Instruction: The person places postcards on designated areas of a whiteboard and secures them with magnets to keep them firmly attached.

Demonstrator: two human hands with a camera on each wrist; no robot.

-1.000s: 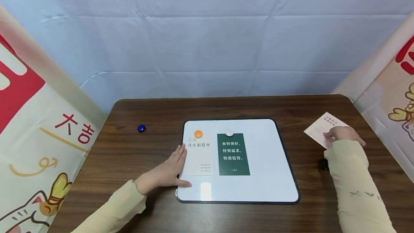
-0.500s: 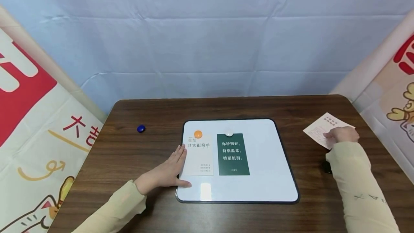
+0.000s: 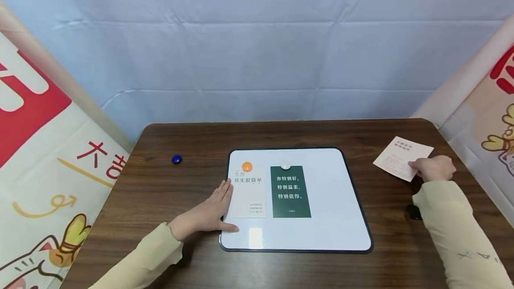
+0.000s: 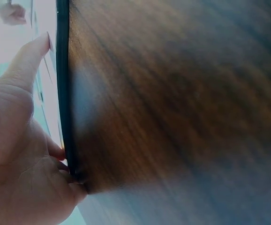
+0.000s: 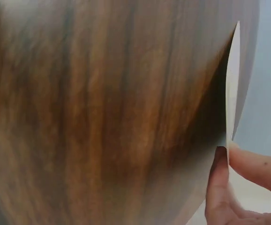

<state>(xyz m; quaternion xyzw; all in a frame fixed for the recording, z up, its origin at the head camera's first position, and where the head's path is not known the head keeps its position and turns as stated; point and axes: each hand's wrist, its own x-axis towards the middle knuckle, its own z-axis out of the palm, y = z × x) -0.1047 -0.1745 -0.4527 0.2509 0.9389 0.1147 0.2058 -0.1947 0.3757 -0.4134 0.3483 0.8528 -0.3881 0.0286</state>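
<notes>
- Head view shows the right hand (image 3: pixel 435 168) pinching the near corner of a pale pink card (image 3: pixel 403 158) at the right side of the bench (image 3: pixel 180 137) — this looks like the pick-up step.
- Right wrist view shows the card (image 5: pixel 232 79) lifted on its edge between finger and thumb.
- Left hand (image 3: pixel 209 213), fingers straight, presses on the left edge of the whiteboard (image 3: pixel 333 217) beside the cream card (image 3: pixel 249 193).
- Next move, I judge, calls for carrying the pink card to the free area right of the green card (image 3: pixel 290 191) — a magnet is needed, perhaps the blue one (image 3: pixel 176 159).
</notes>
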